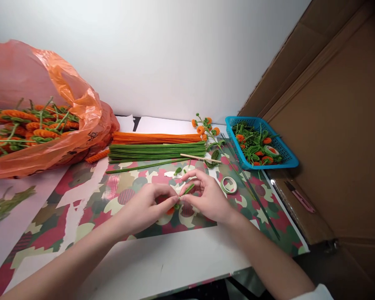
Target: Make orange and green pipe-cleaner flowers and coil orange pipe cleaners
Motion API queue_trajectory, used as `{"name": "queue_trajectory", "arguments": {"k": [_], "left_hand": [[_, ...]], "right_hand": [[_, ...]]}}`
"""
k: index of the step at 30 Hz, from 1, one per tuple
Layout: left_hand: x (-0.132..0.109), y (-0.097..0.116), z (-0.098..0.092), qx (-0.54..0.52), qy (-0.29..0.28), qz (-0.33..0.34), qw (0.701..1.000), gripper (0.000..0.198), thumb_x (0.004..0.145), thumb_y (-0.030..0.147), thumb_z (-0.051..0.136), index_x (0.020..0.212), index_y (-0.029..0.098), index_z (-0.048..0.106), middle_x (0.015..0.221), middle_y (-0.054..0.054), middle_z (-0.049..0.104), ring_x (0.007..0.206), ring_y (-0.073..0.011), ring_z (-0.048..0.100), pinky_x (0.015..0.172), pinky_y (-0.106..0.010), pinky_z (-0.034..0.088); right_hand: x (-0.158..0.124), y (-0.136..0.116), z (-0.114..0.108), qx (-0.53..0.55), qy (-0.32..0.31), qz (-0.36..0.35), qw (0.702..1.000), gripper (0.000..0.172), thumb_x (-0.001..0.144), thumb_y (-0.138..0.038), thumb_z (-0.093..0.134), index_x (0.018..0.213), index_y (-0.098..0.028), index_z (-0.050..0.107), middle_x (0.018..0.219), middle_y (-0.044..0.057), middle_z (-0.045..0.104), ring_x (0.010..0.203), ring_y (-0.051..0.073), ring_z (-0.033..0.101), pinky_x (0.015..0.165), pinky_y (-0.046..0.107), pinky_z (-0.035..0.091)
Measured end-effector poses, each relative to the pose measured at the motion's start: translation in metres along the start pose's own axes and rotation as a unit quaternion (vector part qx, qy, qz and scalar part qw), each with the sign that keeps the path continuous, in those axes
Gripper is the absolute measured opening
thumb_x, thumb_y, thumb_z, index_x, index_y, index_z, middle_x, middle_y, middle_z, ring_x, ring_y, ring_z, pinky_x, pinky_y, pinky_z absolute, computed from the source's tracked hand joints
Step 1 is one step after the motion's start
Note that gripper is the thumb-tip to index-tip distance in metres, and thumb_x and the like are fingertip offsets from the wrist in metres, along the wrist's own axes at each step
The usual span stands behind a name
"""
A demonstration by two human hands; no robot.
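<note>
My left hand [148, 205] and my right hand [204, 195] meet at the middle of the patterned table mat [90, 196]. Both pinch a small green pipe-cleaner piece [188, 189] with an orange bit [170, 211] under my left fingers. Just beyond my fingers lie a wooden stick [200, 158] and a long green pipe cleaner [143, 166]. A roll of green tape [229, 184] lies right of my right hand.
Bundles of orange pipe cleaners [156, 137] and green pipe cleaners [156, 151] lie at the back. An orange plastic bag [46, 112] of finished orange flowers sits left. A blue basket [286, 157] of parts stands right, by a cardboard wall [337, 125]. A flower sprig [204, 127] lies near it.
</note>
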State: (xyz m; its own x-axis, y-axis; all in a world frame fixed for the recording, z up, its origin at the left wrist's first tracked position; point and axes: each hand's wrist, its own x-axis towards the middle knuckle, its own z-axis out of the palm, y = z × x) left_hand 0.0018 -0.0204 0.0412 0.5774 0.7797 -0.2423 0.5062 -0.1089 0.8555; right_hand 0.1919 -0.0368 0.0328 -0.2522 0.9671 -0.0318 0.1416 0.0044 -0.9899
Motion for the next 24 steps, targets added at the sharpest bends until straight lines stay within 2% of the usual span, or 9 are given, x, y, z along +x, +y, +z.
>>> {"name": "queue_trajectory", "arguments": {"k": [4, 6, 8, 10, 13, 15, 17, 21, 24], "left_hand": [[0.005, 0.004, 0.008, 0.223, 0.196, 0.133, 0.946, 0.018, 0.084, 0.034, 0.054, 0.081, 0.02, 0.066, 0.089, -0.006, 0.07, 0.088, -0.0252, 0.06, 0.081, -0.038, 0.043], [0.009, 0.006, 0.009, 0.276, 0.221, 0.145, 0.924, 0.02, 0.086, 0.031, 0.052, 0.076, 0.02, 0.065, 0.087, -0.006, 0.071, 0.089, -0.026, 0.061, 0.084, -0.041, 0.041], [0.013, 0.01, 0.005, 0.286, 0.215, 0.144, 0.923, 0.024, 0.087, 0.031, 0.049, 0.071, 0.019, 0.064, 0.083, -0.006, 0.07, 0.085, -0.0248, 0.061, 0.082, -0.04, 0.041], [0.016, 0.017, -0.005, 0.247, 0.177, 0.126, 0.944, 0.027, 0.088, 0.034, 0.048, 0.072, 0.02, 0.064, 0.08, -0.005, 0.069, 0.079, -0.0223, 0.061, 0.075, -0.035, 0.042], [0.019, 0.025, -0.025, 0.107, 0.047, 0.057, 0.992, 0.026, 0.086, 0.04, 0.05, 0.078, 0.02, 0.064, 0.076, -0.002, 0.065, 0.069, -0.0177, 0.058, 0.062, -0.027, 0.043], [0.021, 0.024, -0.037, -0.008, -0.057, 0.02, 0.998, 0.025, 0.083, 0.043, 0.056, 0.077, 0.02, 0.063, 0.075, 0.0, 0.064, 0.07, -0.0167, 0.059, 0.063, -0.026, 0.044], [0.024, 0.018, -0.045, -0.124, -0.127, 0.004, 0.984, 0.023, 0.08, 0.042, 0.062, 0.074, 0.02, 0.064, 0.079, -0.001, 0.067, 0.079, -0.0178, 0.061, 0.072, -0.027, 0.046], [0.031, 0.002, -0.05, -0.249, -0.182, -0.024, 0.951, 0.023, 0.07, 0.042, 0.073, 0.07, 0.02, 0.067, 0.086, -0.005, 0.071, 0.097, -0.0243, 0.063, 0.087, -0.035, 0.047], [0.036, 0.002, -0.051, -0.218, -0.175, -0.029, 0.96, 0.027, 0.069, 0.046, 0.07, 0.068, 0.019, 0.065, 0.08, -0.005, 0.069, 0.09, -0.0241, 0.063, 0.082, -0.035, 0.048]], "right_hand": [[0.005, 0.003, 0.008, -0.001, 0.069, -0.004, 0.998, 0.029, 0.068, -0.011, 0.066, 0.092, -0.022, 0.054, 0.076, -0.002, 0.069, 0.077, 0.016, 0.069, 0.07, 0.028, 0.054], [0.01, 0.001, 0.009, 0.008, 0.087, 0.002, 0.996, 0.029, 0.067, -0.01, 0.066, 0.09, -0.021, 0.053, 0.074, -0.002, 0.068, 0.073, 0.016, 0.069, 0.068, 0.028, 0.055], [0.018, -0.005, 0.005, 0.0, 0.091, -0.006, 0.996, 0.03, 0.065, -0.009, 0.066, 0.09, -0.021, 0.054, 0.074, -0.002, 0.068, 0.071, 0.015, 0.069, 0.067, 0.028, 0.055], [0.027, -0.017, -0.004, -0.034, 0.057, -0.03, 0.997, 0.031, 0.065, -0.008, 0.067, 0.092, -0.02, 0.055, 0.074, -0.002, 0.069, 0.07, 0.015, 0.068, 0.067, 0.027, 0.054], [0.039, -0.037, -0.023, -0.098, -0.078, -0.044, 0.991, 0.037, 0.066, -0.009, 0.07, 0.099, -0.02, 0.058, 0.073, -0.002, 0.069, 0.07, 0.015, 0.069, 0.063, 0.025, 0.053], [0.045, -0.048, -0.031, -0.121, -0.144, -0.061, 0.98, 0.039, 0.065, -0.012, 0.074, 0.1, -0.02, 0.059, 0.072, -0.002, 0.068, 0.07, 0.016, 0.069, 0.059, 0.024, 0.051], [0.049, -0.054, -0.034, -0.123, -0.184, -0.088, 0.971, 0.038, 0.067, -0.014, 0.074, 0.101, -0.021, 0.06, 0.073, -0.002, 0.068, 0.073, 0.016, 0.069, 0.059, 0.023, 0.051], [0.05, -0.053, -0.028, -0.131, -0.182, -0.138, 0.965, 0.035, 0.07, -0.012, 0.07, 0.102, -0.022, 0.061, 0.077, -0.003, 0.07, 0.079, 0.015, 0.069, 0.063, 0.023, 0.051], [0.048, -0.049, -0.023, -0.16, -0.138, -0.151, 0.966, 0.03, 0.071, -0.01, 0.067, 0.098, -0.023, 0.062, 0.078, -0.002, 0.071, 0.076, 0.015, 0.068, 0.06, 0.023, 0.05]]}}
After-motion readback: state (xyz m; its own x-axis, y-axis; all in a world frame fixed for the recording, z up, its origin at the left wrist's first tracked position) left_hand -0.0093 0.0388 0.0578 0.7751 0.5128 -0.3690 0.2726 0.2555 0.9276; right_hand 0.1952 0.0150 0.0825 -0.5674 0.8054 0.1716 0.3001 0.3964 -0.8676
